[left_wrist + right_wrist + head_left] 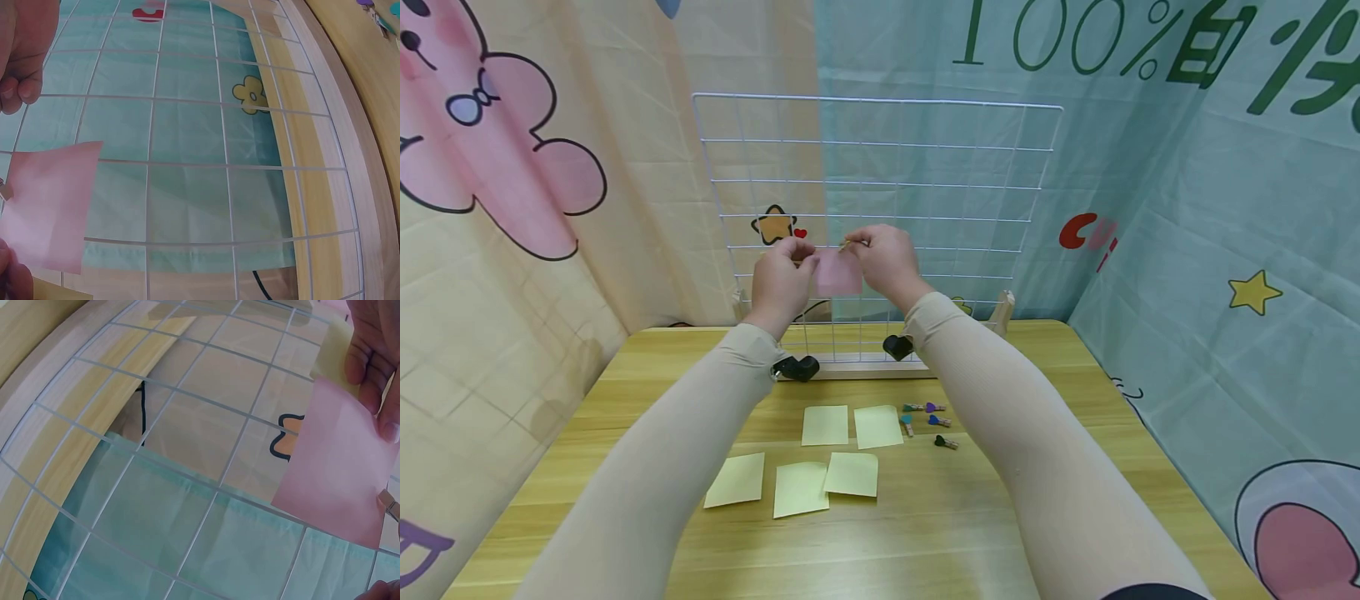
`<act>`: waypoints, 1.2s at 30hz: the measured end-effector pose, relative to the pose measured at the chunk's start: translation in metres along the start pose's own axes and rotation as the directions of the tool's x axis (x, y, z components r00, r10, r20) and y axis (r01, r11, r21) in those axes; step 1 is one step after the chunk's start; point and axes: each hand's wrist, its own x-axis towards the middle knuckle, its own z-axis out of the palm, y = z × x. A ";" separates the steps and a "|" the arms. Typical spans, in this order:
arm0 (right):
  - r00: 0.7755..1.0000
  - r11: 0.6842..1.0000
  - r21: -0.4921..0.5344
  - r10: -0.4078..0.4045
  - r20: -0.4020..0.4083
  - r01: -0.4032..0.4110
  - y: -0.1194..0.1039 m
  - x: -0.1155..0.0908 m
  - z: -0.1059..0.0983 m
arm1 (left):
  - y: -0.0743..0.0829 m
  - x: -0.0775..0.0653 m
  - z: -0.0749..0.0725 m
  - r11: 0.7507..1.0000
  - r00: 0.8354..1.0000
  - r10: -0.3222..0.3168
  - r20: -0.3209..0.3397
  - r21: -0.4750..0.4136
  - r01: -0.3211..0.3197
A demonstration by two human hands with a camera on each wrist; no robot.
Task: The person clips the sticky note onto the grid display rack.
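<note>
A pink sticky note [838, 273] hangs upright against the white wire grid [880, 182]. My left hand [781, 279] pinches its left edge between thumb and fingers. A piece of yellow paper [332, 359] shows by the left fingers, beside the pink note. At the note's upper right, my right hand [886, 260] pinches a small wooden clothespin [390, 504], its tip over the note's edge. In the left wrist view the clothespin is partly cut off by the frame edge.
Several pale yellow sticky notes [826, 426] lie on the wooden table [940, 533]. Right of them are several mini clothespins with coloured hearts [946, 442]. The grid stands in a wooden base [872, 369] at the table's back, before printed curtains [1150, 167].
</note>
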 end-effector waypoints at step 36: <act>0.999 0.999 -0.003 0.040 0.031 -0.040 -0.006 0.003 0.005 | -0.003 -0.001 0.005 0.995 0.997 0.065 -0.050 0.081 -0.061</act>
